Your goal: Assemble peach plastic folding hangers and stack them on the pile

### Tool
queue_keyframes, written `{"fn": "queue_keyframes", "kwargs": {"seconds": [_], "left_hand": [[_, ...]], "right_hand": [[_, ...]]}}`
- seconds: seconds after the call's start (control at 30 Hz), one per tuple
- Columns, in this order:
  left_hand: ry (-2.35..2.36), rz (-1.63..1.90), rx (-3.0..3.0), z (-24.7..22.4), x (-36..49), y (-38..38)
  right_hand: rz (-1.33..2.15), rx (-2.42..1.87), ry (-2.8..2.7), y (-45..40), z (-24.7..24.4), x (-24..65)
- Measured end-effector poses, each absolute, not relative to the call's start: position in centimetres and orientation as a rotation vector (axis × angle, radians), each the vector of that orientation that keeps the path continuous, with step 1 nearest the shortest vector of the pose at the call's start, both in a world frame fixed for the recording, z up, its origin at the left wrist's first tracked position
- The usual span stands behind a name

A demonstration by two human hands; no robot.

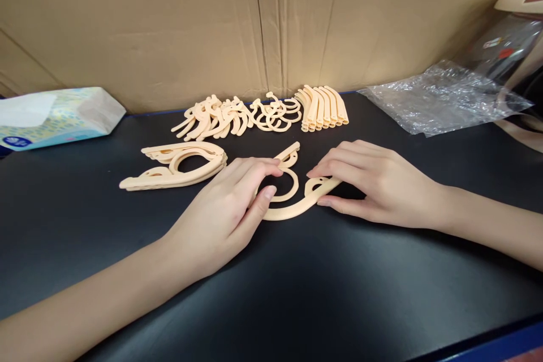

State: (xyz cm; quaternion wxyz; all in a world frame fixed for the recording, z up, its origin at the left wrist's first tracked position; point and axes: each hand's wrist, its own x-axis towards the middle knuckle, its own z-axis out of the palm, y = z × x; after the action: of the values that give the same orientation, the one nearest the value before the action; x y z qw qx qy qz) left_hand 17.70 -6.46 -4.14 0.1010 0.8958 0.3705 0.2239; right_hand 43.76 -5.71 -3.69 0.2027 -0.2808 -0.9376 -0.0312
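A cream plastic folding hanger (285, 212) lies on the black table in front of me, its ring-shaped hook and its arms showing between my hands. My left hand (231, 209) is closed over its left side, fingers and thumb bent round the part near the ring and hiding it. The end of the right arm is pinched between the thumb and fingers of my right hand (373, 184). Left of my left hand lies a stack of folded hangers (195, 177), apart from the one I hold.
Along the back lie loose curved arm pieces (212, 119), hook pieces (275, 116) and a row of curved tubes (324, 107). A tissue pack (63, 116) sits at left. Crumpled clear plastic (436, 99) and a transparent container (509, 42) are at right. Cardboard (169, 28) stands behind.
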Motion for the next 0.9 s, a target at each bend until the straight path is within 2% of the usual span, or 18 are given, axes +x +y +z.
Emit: {"fn": "queue_keyframes", "kwargs": {"seconds": [0.9], "left_hand": [[0.953, 0.643, 2.782, -3.74, 17.66, -6.81]], "right_hand": [[-0.036, -0.851, -2.598, -5.55, -3.95, 43.93]]}}
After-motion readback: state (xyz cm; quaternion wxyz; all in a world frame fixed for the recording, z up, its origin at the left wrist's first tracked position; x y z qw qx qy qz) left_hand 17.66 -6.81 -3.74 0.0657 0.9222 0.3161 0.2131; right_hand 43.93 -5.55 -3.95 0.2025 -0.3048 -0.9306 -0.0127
